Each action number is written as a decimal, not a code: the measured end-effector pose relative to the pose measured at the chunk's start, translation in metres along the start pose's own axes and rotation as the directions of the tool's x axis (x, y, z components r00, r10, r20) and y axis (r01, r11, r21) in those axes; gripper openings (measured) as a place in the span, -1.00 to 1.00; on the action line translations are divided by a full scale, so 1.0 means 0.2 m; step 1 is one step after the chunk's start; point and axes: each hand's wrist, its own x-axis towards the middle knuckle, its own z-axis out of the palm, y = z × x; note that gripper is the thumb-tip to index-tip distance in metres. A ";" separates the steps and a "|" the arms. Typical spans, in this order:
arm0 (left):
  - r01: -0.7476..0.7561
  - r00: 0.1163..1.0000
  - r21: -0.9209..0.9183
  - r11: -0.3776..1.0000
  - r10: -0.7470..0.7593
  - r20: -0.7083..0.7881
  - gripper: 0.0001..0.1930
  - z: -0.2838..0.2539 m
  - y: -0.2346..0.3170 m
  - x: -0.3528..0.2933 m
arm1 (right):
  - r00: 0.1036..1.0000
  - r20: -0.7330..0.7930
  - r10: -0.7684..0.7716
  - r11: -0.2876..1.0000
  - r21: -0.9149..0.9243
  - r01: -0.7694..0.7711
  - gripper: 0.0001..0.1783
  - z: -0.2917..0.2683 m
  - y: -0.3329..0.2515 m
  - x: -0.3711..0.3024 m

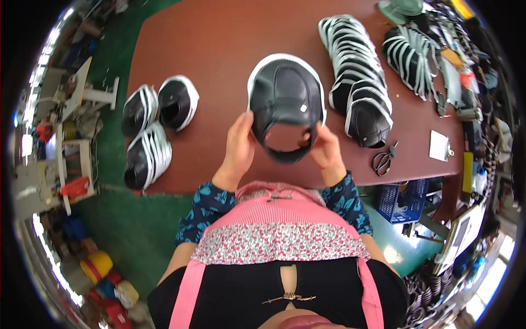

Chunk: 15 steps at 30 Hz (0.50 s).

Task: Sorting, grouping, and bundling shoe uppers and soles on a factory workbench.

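Observation:
A black shoe upper (287, 88) with a white edge round its toe is held up over the table, toe pointing away from me. Its opening faces me, and the brown tabletop shows through it. My left hand (239, 145) grips the left side near the opening, thumb along the edge. On the opposite side my right hand (327, 147) pinches the upper, some of its fingers reaching behind and inside the opening. A small pale spot shows on the upper's right half.
A long nested row of similar uppers (370, 120) lies right, beside black scissors (382, 163). Farther right are a fanned bundle (408, 57) and a white card (439, 146). More uppers (178, 103) sit on the left of the brown table (219, 55). A blue basket (402, 201) stands below its edge.

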 end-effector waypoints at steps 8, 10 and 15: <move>0.111 0.951 -0.375 0.920 -0.208 -0.228 -0.62 0.35 -0.12 -0.02 | 0.976 0.120 0.181 0.875 0.434 -0.215 -0.49 0.14 -0.36 -0.04; 0.148 0.986 -0.499 0.854 -0.165 0.010 -0.65 0.16 -0.23 -0.05 | 0.993 0.028 0.114 0.969 0.218 -0.117 -0.49 0.23 -0.38 -0.07; -0.104 0.760 0.360 0.927 0.307 -0.573 -0.71 0.50 -0.18 -0.09 | 0.993 -0.022 -0.115 0.987 -0.119 0.112 -0.52 0.35 -0.39 -0.20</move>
